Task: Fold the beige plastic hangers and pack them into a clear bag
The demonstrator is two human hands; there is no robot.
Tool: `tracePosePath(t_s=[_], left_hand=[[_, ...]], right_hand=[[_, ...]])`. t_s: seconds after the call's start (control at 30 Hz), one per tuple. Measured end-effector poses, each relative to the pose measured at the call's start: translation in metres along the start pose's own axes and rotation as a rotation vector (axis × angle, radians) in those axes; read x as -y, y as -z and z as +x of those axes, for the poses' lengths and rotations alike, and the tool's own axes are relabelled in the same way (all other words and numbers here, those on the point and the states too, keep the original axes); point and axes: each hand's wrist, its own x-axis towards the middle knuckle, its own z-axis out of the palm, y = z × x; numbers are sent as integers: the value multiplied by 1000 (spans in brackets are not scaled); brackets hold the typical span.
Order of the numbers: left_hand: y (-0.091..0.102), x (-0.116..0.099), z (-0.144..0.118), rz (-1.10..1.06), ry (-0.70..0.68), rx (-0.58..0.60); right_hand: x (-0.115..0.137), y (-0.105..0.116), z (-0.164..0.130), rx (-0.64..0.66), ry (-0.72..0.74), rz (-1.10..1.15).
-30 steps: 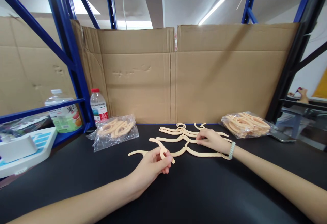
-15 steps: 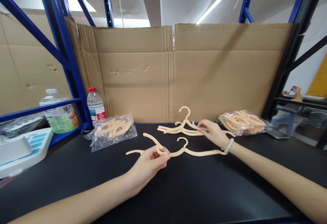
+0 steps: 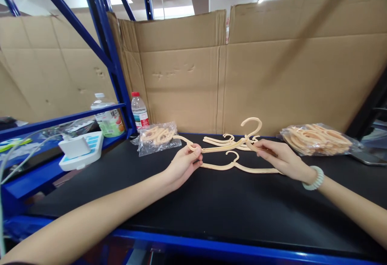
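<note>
My left hand (image 3: 184, 160) is closed in a pinch on a curved cream plastic piece (image 3: 181, 139), whose free end sticks up to the left. My right hand (image 3: 279, 158) grips a cream clothes hanger (image 3: 225, 147) near its hook, holding it above the table. The hanger's left end meets my left fingertips; whether it is joined to the curved piece I cannot tell. Just below lies another cream hanger (image 3: 256, 170), flat on the black table (image 3: 211, 204). Behind it are several more hangers (image 3: 216, 141), partly hidden by the held one.
A clear bag of cream parts (image 3: 159, 136) lies back left, and a fuller bag (image 3: 317, 139) back right. A red-capped bottle (image 3: 139, 112) stands by the blue frame (image 3: 116, 71). Cardboard (image 3: 181, 75) walls the back. A white power strip (image 3: 84, 152) sits at left.
My right hand has lifted a hanger from the back group and brought it toward my left hand, which still holds the curved piece. The view has shifted, so the scene's left side shows more.
</note>
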Motion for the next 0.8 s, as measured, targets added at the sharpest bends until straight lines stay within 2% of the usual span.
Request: tracePosePath(t_s=[0.23, 0.4, 0.8], left_hand=[[-4, -3, -6, -103, 84, 137], [-6, -7, -6, -152, 90, 130], [-4, -7, -5, -205, 141, 121]], right_hand=[[-1, -2, -2, -64, -2, 8], [-1, -2, -2, -132, 25, 14], [-6, -2, -6, -174, 100, -83]])
